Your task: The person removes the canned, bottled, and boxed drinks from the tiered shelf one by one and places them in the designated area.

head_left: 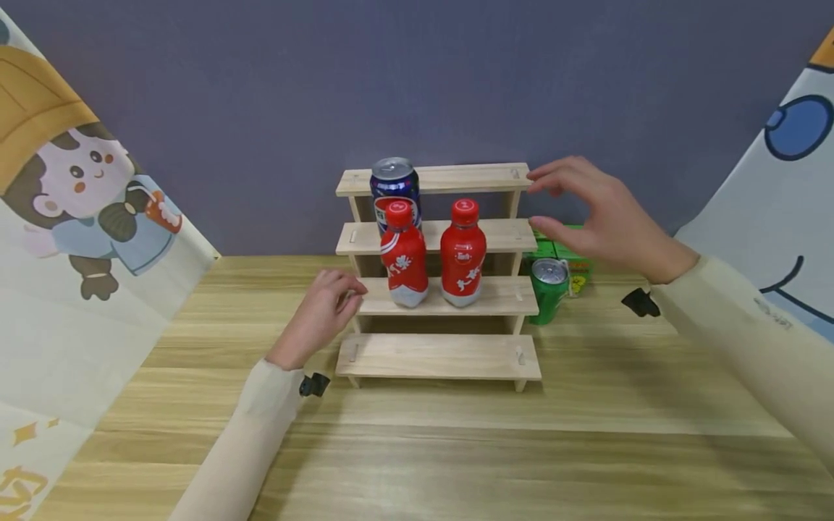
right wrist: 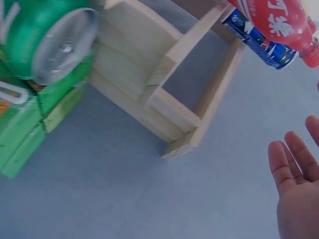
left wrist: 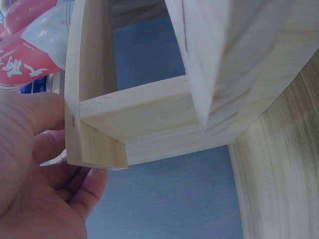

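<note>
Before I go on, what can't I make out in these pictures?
Base of the blue can: head view, hidden behind the left red bottle.
Part of the green boxes: head view, behind the green can and right grip.
Far end of the green can: right wrist view, cut off at upper left; its markings are blurred.
A fingertip of the left grip: left wrist view, behind the wooden stand.

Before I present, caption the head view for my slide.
Left hand and right hand flank a tiered wooden rack holding two red bottles and a blue can.
</note>
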The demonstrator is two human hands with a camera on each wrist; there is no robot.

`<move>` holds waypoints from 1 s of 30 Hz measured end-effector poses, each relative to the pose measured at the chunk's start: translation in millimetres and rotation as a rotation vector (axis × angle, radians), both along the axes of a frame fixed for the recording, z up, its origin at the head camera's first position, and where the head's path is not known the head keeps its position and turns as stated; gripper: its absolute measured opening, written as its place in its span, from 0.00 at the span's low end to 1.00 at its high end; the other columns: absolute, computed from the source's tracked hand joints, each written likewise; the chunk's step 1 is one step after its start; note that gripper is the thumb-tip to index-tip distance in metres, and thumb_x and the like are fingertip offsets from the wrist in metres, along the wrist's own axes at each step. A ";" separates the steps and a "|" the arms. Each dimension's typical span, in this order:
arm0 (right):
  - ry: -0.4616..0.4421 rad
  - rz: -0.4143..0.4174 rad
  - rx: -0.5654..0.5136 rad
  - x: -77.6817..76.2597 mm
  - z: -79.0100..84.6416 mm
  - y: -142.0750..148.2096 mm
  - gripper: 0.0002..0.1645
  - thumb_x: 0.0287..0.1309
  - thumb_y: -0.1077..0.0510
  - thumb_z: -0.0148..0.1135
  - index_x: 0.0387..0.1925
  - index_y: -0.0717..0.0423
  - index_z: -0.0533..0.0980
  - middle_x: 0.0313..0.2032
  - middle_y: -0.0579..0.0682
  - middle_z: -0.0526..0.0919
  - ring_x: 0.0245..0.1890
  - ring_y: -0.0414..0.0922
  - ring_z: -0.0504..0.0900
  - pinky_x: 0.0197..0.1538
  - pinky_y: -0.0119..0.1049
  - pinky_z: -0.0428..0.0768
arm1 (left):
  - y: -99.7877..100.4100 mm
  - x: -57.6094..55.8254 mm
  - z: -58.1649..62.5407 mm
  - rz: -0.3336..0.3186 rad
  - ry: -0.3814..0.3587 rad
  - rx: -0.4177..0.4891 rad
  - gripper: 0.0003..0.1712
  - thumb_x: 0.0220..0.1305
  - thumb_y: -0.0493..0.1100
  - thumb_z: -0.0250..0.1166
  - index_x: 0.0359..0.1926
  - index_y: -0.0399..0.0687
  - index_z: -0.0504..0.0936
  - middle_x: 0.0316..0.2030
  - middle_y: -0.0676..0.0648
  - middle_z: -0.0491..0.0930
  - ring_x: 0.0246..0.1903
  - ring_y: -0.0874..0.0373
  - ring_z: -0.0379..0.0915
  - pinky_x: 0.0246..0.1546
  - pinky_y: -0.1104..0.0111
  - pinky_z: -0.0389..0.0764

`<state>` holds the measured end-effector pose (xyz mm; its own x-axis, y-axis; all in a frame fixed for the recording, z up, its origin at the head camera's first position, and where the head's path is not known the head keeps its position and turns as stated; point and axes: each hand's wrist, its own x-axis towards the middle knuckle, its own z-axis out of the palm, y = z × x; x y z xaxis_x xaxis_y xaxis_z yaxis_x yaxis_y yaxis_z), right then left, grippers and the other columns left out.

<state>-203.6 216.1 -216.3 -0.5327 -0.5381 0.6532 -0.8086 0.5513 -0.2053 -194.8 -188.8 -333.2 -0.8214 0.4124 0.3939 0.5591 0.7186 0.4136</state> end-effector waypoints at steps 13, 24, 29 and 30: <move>-0.009 0.049 0.019 -15.4 26.2 -28.5 0.22 0.52 0.60 0.69 0.49 0.56 0.76 0.55 0.45 0.75 0.50 0.42 0.72 0.47 0.37 0.70 | 0.4 0.1 0.1 -0.008 -0.015 0.007 0.05 0.65 0.37 0.60 0.40 0.43 0.82 0.43 0.48 0.75 0.42 0.55 0.65 0.35 0.66 0.72; -0.135 0.029 0.214 -31.4 65.3 -91.3 0.23 0.57 0.49 0.66 0.51 0.55 0.75 0.48 0.46 0.75 0.50 0.43 0.72 0.54 0.41 0.72 | -1.1 1.3 1.5 -0.010 -0.018 0.011 0.05 0.65 0.37 0.60 0.40 0.43 0.81 0.42 0.48 0.75 0.41 0.55 0.64 0.35 0.65 0.71; -0.192 0.034 0.334 -40.6 78.7 -122.3 0.23 0.56 0.49 0.66 0.50 0.56 0.75 0.48 0.49 0.76 0.49 0.45 0.73 0.54 0.42 0.72 | -1.3 2.3 1.3 -0.013 -0.019 0.014 0.05 0.65 0.37 0.60 0.40 0.43 0.81 0.41 0.49 0.75 0.41 0.55 0.64 0.34 0.66 0.71; -0.203 0.037 0.352 -43.3 80.5 -126.7 0.23 0.56 0.50 0.66 0.50 0.56 0.75 0.48 0.50 0.75 0.49 0.46 0.73 0.54 0.42 0.72 | -1.2 2.5 1.2 -0.014 -0.019 0.016 0.05 0.65 0.37 0.60 0.40 0.43 0.81 0.41 0.49 0.75 0.41 0.56 0.64 0.34 0.66 0.71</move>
<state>-246.9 89.3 -135.8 -0.6082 -0.7312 0.3088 -0.7915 0.5880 -0.1666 -192.3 -190.0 -332.1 -0.8228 0.4180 0.3852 0.5614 0.7038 0.4354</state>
